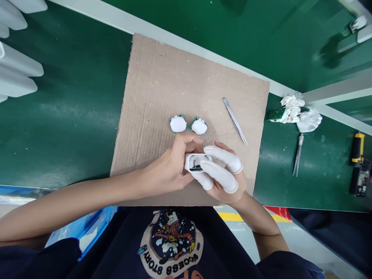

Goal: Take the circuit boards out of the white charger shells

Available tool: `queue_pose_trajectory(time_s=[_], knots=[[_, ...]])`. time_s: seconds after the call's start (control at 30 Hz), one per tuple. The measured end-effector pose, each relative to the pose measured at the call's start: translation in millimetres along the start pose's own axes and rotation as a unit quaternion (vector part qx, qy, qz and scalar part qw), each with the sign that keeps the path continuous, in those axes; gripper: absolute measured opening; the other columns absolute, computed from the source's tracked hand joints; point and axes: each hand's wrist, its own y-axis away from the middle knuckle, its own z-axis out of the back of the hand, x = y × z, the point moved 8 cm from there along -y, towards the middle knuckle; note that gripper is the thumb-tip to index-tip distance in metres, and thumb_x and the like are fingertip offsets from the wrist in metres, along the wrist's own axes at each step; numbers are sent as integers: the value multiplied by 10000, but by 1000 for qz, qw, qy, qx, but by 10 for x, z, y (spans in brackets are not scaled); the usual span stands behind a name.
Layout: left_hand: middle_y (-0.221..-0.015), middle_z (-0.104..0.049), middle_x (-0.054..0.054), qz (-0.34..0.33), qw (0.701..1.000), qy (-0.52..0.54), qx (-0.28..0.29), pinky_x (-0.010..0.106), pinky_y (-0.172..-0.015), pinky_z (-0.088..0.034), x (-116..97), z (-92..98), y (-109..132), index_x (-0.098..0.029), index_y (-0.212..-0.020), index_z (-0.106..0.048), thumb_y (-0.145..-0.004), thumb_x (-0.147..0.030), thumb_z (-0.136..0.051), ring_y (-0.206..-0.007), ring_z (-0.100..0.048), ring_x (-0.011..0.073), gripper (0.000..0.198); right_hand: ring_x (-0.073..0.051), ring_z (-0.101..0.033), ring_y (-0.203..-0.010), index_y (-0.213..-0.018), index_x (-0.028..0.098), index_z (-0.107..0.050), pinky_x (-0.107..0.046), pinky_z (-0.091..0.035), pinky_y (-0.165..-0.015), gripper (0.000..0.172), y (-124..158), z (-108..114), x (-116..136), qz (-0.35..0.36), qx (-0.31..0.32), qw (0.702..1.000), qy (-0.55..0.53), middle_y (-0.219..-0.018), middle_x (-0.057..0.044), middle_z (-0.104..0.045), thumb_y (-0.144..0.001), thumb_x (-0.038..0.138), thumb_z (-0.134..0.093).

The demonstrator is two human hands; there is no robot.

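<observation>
Pinched between left hand (176, 166) and right hand (225, 176), a white plastic housing (188, 163) was held over the near part of the cardboard sheet (157, 89); its open end faced up, apparently to keep the metal prongs (195, 164) inside in view; smooth white finger cots (225, 157) covered three right fingers; farther off, left to right: corrugated sheet, ribbed and speckled, likely shielding the glossy green tabletop (75, 128); two circuit boards (178, 124), white-faced with cut corners, side by side; slender metal tweezers (234, 120), probably set for easy reach.
</observation>
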Motion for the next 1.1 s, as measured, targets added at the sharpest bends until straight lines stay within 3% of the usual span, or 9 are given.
queue_pose_trajectory(time_s=[0.13, 0.33, 0.53, 0.6, 0.77, 0.9, 1.0, 1.03, 1.1], knots=[[-960, -551, 16, 12, 1000, -6, 10, 191, -576, -470, 22, -15, -1, -246, -1214, -268, -808, -53, -612, -727, -609, 102, 566, -239, -670, -1002, -1365, 230, -457, -504, -583, -948, 505, 1, -19, -77, -40, 45, 998, -16, -1101, -95, -650, -878, 209, -587], [-1049, -587, 83, -7, 998, -16, 64, 248, -637, -515, -57, -38, 8, -227, -1246, -263, -828, -81, -592, -807, -658, 157, 552, -221, -667, -1010, -1388, 158, -445, -474, -568, -994, 518, 7, -16, -61, -8, 99, 992, -78, -1090, -109, -636, -887, 201, -565], [-1101, -608, 107, 36, 992, -8, 123, 248, -651, -521, -4, -85, 4, -223, -1299, -230, -833, -82, -581, -826, -663, 159, 601, -238, -651, -1048, -1172, 196, -577, -470, -616, -887, 293, 18, -44, 24, 53, 71, 994, -69, -1107, -113, -628, -883, 154, -591], [-1120, -590, 101, 57, 993, -2, 100, 256, -660, -526, 54, -92, 7, -235, -1279, -231, -824, -118, -620, -839, -660, 159, 610, -217, -661, -1006, -1122, 204, -582, -406, -627, -826, 285, -11, -51, -17, 12, 45, 995, -84, -1078, -98, -613, -852, 122, -626], [-1058, -563, 52, 66, 995, -57, -38, 276, -667, -513, 94, -5, 54, -245, -1158, -328, -767, -199, -737, -851, -629, 168, 568, -216, -672, -941, -1145, 215, -566, -394, -619, -763, 377, -48, 14, -112, -125, -59, 983, -118, -1028, -75, -621, -801, 103, -673], [-932, -595, 10, 74, 996, -36, -40, 240, -613, -463, 25, 30, 33, -227, -1110, -444, -781, -134, -673, -734, -585, 125, 411, -223, -681, -909, -1167, 227, -575, -388, -615, -726, 350, -97, 88, -39, -92, -42, 986, -131, -1001, -66, -653, -841, 239, -700], [-929, -584, 17, 86, 995, 54, -2, 231, -617, -458, -5, 45, -12, -223, -1136, -437, -771, -113, -657, -741, -567, 120, 440, -225, -667, -886, -1129, 236, -623, -406, -584, -754, 234, -110, 287, -249, -105, -22, 994, 0, -953, -57, -680, -905, 299, -638], [-912, -570, 7, 98, 991, 92, 19, 222, -601, -450, 4, 31, -17, -229, -1146, -406, -768, -114, -664, -714, -550, 109, 471, -243, -653, -900, -1103, 225, -647, -435, -568, -776, 207, -97, 366, -402, -141, -14, 985, 95, -952, -72, -678, -919, 315, -621], [-853, -531, -30, 120, 978, 163, 58, 195, -547, -412, 25, -15, -12, -249, -1115, -344, -777, -140, -697, -633, -491, 80, 501, -312, -617, -932, -1070, 152, -679, -504, -540, -767, 286, -47, 467, -733, -215, 36, 934, 283, -966, -148, -656, -927, 385, -597]])
